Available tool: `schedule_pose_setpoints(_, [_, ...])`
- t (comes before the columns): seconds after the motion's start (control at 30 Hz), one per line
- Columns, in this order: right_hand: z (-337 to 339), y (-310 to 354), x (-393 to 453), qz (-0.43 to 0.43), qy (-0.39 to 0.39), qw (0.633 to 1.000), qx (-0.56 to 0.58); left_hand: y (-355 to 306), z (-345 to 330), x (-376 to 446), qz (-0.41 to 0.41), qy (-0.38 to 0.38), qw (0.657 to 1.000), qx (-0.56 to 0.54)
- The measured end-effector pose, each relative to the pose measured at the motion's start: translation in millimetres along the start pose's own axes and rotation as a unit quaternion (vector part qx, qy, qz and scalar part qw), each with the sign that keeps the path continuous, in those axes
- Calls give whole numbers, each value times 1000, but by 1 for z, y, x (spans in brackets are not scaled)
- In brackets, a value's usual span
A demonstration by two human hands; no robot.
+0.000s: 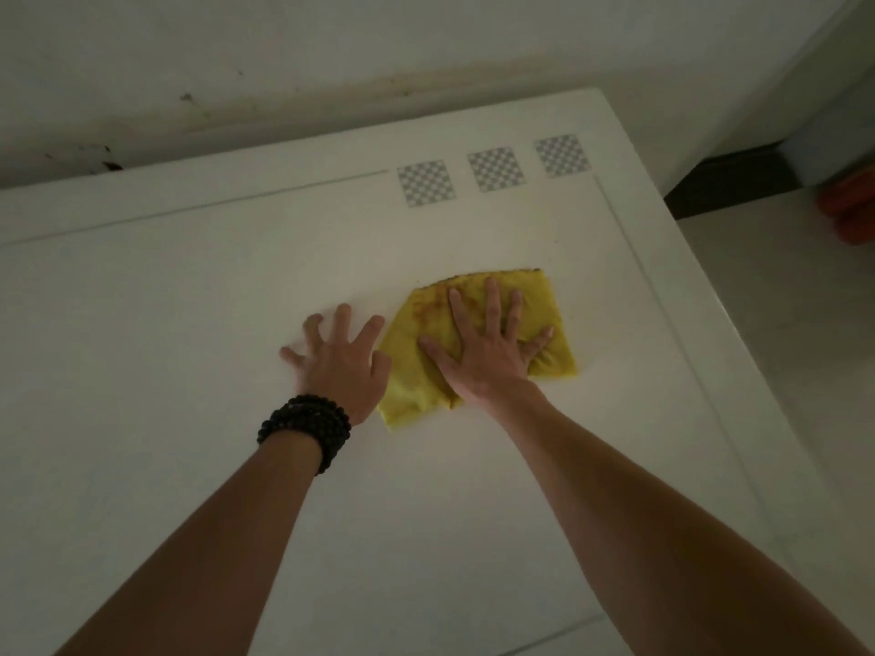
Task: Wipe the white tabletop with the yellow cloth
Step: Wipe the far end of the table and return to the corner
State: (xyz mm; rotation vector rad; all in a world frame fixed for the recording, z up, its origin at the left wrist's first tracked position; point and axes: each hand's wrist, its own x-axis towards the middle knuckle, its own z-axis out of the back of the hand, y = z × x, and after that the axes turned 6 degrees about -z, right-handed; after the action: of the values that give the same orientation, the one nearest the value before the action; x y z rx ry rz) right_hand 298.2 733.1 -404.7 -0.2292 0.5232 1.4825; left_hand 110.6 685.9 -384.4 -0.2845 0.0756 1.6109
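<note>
The cloth [478, 343] is soft yellow fabric, folded into a rough fan shape with a curved, frayed far edge and brownish stains near that edge. It lies flat on the tabletop [165, 324], right of centre, short of the far edge. The right hand [487, 352] lies on top of it, palm down, all 5 fingers spread wide and pressed flat into the fabric, which puckers in small folds by the little finger. The left hand [338, 359] rests on the bare surface just beside the cloth's left edge, fingers also splayed, fingertips down and knuckles slightly raised; its thumb reaches the cloth's edge. A bracelet [305, 430] of dark round beads wraps the left wrist in several loops.

The tabletop is smooth, matt white, with a thin groove running parallel to its far and right edges. 3 grey checkered squares [495, 169] sit in a row near the far right corner. Behind stands a pale wall [284, 54], scuffed and stained low down. To the right is light tiled floor [776, 295], with something orange [850, 213], blurred, at the frame's edge
</note>
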Motion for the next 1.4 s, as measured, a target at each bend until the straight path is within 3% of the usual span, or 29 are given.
schedule_pose_setpoints(0.13, [0,-3,-8,13,-6,1000,-8,2,1,-4,0,35,999,-1])
schedule_pose_setpoints(0.4, [-42,-27,-103,13,10,1000,-22,14,7,-5,-21,70,997,12])
schedule_pose_setpoints(0.6, [-29,2,-58,-16,-5,1000,-12,20,4,-8,-49,28,998,19])
schedule_pose_setpoints(0.87, [8,33,28,36,-21,998,-49,25,-5,8,-40,20,999,29])
schedule_pose_setpoints(1.03, [14,29,29,60,-3,997,-48,22,2,10,-30,78,996,23])
schedule_pose_setpoints(1.2, [-6,-9,-34,61,12,997,-35,20,15,12,-39,175,983,41])
schedule_pose_setpoints(1.4, [-11,-19,-53,30,23,999,-37,16,14,12,-30,176,983,37])
